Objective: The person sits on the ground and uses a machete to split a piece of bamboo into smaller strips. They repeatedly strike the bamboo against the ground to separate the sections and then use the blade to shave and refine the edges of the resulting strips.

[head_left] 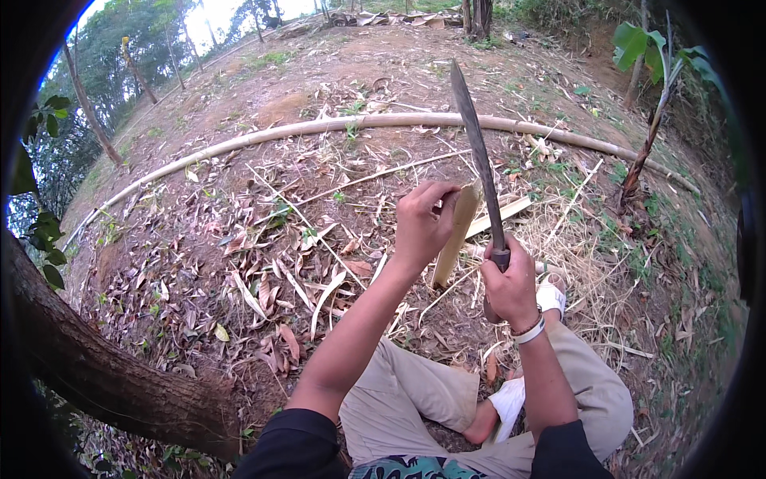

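My left hand (427, 219) is closed around the upper end of a split bamboo piece (456, 243), which slants down toward the ground in front of my legs. My right hand (511, 279) grips the handle of a machete (480, 148). Its long dark blade points up and away from me, just right of the bamboo's top end. Whether the blade touches the bamboo I cannot tell. Behind the blade, a pale split bamboo strip (503, 215) lies on the ground. A white band circles my right wrist.
A long bamboo pole (383, 120) crosses the ground beyond my hands. Pale shavings (586, 275) are heaped at the right, and dry leaves (271, 295) cover the slope. A thick tree trunk (120, 383) leans at the lower left. A young leafy plant (650, 132) stands at the right.
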`<state>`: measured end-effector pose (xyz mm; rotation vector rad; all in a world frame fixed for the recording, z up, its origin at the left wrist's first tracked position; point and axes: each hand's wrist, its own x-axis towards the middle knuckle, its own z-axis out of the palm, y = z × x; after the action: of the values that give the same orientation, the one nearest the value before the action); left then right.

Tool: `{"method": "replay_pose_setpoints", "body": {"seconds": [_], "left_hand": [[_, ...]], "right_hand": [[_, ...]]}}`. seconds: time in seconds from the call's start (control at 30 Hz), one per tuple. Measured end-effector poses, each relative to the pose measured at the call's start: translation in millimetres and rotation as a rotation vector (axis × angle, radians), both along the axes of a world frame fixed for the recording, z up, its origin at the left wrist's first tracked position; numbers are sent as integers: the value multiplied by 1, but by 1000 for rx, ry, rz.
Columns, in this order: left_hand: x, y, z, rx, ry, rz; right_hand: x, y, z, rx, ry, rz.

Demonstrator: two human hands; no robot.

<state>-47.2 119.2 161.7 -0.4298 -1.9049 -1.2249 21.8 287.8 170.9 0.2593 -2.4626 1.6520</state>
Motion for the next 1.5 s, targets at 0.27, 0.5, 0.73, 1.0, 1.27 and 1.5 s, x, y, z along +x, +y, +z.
{"method": "replay_pose_setpoints", "body": {"seconds": [0.27, 0.5, 0.73, 1.0, 1.27, 1.5], "left_hand": [[-1, 12, 1, 129, -130, -38], [-3, 23, 3, 135, -142, -15], [-3, 19, 2, 165, -143, -1], [4, 17, -2, 80, -217, -4], [7, -13, 12, -39, 112, 149], [-56, -47, 70, -1146, 223, -115]], "right_hand": [[2, 3, -12, 74, 33, -25], [5, 3, -21, 21, 7, -13], [23, -1, 73, -442, 457, -9], [-3, 7, -38, -27, -187, 10], [5, 24, -11, -302, -502, 287], [-20, 79, 6, 160, -402, 362]]}}
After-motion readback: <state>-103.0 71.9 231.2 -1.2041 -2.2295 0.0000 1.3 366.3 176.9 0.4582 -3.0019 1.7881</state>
